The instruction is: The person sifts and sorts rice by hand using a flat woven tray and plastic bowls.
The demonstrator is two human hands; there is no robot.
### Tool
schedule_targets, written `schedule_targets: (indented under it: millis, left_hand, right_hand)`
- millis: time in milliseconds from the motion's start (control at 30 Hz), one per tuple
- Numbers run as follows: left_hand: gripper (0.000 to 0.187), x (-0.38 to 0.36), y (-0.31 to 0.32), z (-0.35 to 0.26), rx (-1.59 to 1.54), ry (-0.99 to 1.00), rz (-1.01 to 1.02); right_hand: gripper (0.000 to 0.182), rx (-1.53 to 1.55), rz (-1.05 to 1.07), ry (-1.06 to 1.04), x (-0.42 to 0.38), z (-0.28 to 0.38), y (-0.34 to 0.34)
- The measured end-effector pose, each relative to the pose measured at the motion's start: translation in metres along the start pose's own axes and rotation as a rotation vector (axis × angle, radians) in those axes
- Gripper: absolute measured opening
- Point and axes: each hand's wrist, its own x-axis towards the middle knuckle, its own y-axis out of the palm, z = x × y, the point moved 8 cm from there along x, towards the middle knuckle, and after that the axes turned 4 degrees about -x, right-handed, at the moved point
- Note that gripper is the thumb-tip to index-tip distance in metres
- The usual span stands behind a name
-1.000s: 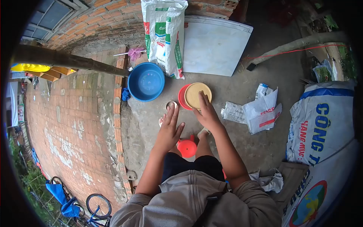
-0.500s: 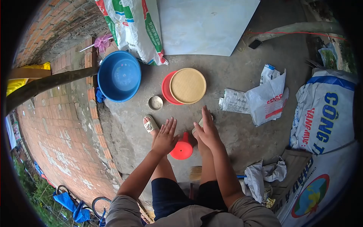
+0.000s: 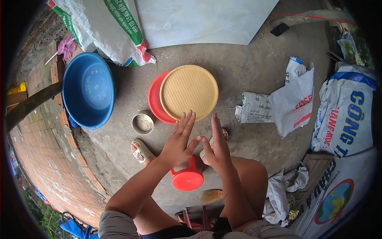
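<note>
My left hand (image 3: 177, 143) is held out over the ground with its fingers stretched and nothing in it. Beside it, my right hand (image 3: 217, 149) is also stretched out and holds nothing; the two thumbs meet or nearly meet. Just beyond the fingertips lies a round woven tray (image 3: 189, 92), partly over a red basin (image 3: 156, 97). A small metal bowl (image 3: 143, 124) with pale grains stands to the left of the tray. Below my hands is a red plastic stool (image 3: 188, 179).
A large blue basin (image 3: 88, 90) stands at the left near a printed sack (image 3: 103, 28). White sacks (image 3: 292, 105) lie flat at the right, with big filled sacks (image 3: 344, 111) beyond. A phone (image 3: 280, 28) lies near a pale board (image 3: 203, 20). A brush (image 3: 211, 196) is between my legs.
My hands have come closer together, bringing the thumbs together. The view has moved lower and nearer to the tray and stool, and my knees are more bent.
</note>
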Motion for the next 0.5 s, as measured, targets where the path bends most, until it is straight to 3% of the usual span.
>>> schedule_targets:
  millis: [167,233,267,367,500]
  left_hand:
    - [0.066,0.009,0.009,0.050,0.140,-0.074,0.109]
    - [0.066,0.030,0.012,0.074,-0.181,-0.099,0.194]
    - [0.065,0.046,0.013,0.081,0.074,0.071,0.201]
    - [0.067,0.112,0.007,0.102,0.384,0.287,0.137]
    - [0.070,0.168,-0.033,0.105,0.567,0.400,-0.098]
  right_hand:
    - [0.062,-0.039,-0.007,-0.034,0.024,-0.015,0.013]
    - [0.063,0.053,-0.033,-0.102,0.039,-0.014,0.018]
    - [0.063,0.054,-0.056,-0.127,0.046,-0.018,0.023]
    - [0.062,-0.052,-0.171,-0.251,0.068,-0.030,0.027]
    - [0.062,-0.086,-0.259,-0.417,0.079,-0.002,0.021]
